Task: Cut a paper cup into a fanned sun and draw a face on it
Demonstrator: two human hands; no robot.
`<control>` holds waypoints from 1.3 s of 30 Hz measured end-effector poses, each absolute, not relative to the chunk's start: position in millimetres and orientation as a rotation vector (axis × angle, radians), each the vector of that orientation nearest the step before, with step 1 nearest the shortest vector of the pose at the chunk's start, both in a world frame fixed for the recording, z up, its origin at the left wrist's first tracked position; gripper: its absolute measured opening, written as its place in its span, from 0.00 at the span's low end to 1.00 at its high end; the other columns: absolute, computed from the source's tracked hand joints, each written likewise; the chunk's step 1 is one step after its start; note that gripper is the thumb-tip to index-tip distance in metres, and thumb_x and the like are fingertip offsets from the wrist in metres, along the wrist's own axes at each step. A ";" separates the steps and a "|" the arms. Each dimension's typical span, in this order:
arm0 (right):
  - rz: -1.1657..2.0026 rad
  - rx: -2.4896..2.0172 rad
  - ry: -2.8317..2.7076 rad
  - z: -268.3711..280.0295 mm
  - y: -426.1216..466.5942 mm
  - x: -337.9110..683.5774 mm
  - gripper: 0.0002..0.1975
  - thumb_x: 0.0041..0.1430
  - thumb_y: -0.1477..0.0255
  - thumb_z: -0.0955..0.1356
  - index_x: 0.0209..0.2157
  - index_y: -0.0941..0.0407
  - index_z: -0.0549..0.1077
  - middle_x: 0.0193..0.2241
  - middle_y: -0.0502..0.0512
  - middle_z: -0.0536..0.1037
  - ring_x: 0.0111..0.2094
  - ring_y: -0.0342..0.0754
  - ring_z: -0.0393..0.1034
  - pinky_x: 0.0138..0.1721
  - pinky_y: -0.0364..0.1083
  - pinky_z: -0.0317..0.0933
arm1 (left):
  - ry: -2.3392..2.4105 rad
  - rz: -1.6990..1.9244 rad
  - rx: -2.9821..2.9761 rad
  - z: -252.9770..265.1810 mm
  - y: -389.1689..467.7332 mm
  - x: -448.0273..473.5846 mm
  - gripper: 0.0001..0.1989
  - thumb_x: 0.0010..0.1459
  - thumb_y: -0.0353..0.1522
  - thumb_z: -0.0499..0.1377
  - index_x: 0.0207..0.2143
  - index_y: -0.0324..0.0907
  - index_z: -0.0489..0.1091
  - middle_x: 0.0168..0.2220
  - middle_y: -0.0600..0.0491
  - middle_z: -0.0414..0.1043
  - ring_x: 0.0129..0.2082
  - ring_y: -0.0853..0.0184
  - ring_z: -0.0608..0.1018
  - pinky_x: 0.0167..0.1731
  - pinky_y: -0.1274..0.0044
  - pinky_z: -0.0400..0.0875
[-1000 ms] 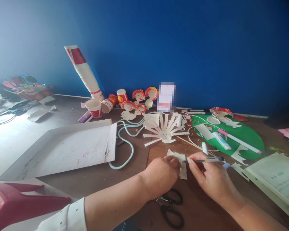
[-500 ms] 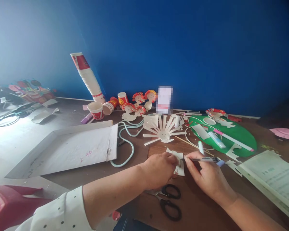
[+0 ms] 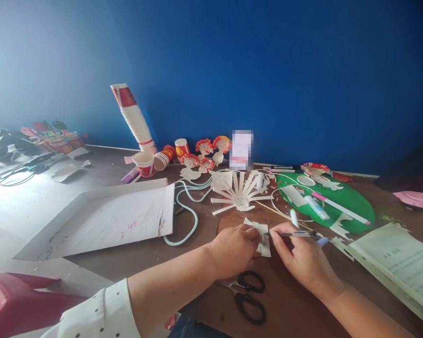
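My left hand (image 3: 237,249) is closed on a small white paper piece (image 3: 265,244), holding it against the brown table; the fingers cover part of it. Just right of the paper, my right hand (image 3: 303,258) grips a slim pen (image 3: 301,233), its tip by the paper's right edge. Black-handled scissors (image 3: 251,300) lie below my left hand, their blades partly under my wrist. Beyond the hands sits a paper cup cut into splayed strips (image 3: 240,199), with a face drawn on its round base. A white marker with a green end (image 3: 294,218) lies behind my right hand.
A cardboard tray (image 3: 109,216) and pale cable (image 3: 193,225) lie left. Behind stand stacked paper cups (image 3: 137,122) and several red-fringed paper figures (image 3: 204,148). On the right are a green oval sheet (image 3: 359,206), glue tube (image 3: 317,207) and a booklet (image 3: 398,267).
The whole view has shifted slightly, background things appearing a little lower and further right. Both hands keep nearly the same pose, still holding the paper and the pen.
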State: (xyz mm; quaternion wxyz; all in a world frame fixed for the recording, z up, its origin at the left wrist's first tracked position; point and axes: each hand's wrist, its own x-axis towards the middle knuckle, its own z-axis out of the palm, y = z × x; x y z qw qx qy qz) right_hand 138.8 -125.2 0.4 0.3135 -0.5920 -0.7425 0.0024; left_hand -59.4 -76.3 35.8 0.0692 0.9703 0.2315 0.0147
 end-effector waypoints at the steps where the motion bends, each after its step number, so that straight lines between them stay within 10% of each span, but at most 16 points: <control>1: -0.002 -1.557 -1.959 0.2 -124.2 139.1 0.08 0.64 0.67 0.61 0.34 0.54 0.68 0.27 0.51 0.77 0.28 0.47 0.74 0.30 0.44 0.63 | 0.688 0.052 2.928 34.8 -75.3 -59.1 0.13 0.63 0.35 0.50 0.43 0.39 0.69 0.46 0.47 0.68 0.46 0.61 0.71 0.40 0.74 0.70; 39: -0.106 -1.663 -1.880 -5.3 -86.2 158.7 0.09 0.63 0.64 0.61 0.35 0.55 0.67 0.29 0.53 0.77 0.30 0.51 0.75 0.31 0.46 0.64 | 0.800 0.153 2.938 23.7 -37.8 -29.6 0.11 0.62 0.35 0.53 0.43 0.38 0.68 0.43 0.48 0.71 0.43 0.62 0.74 0.39 0.74 0.71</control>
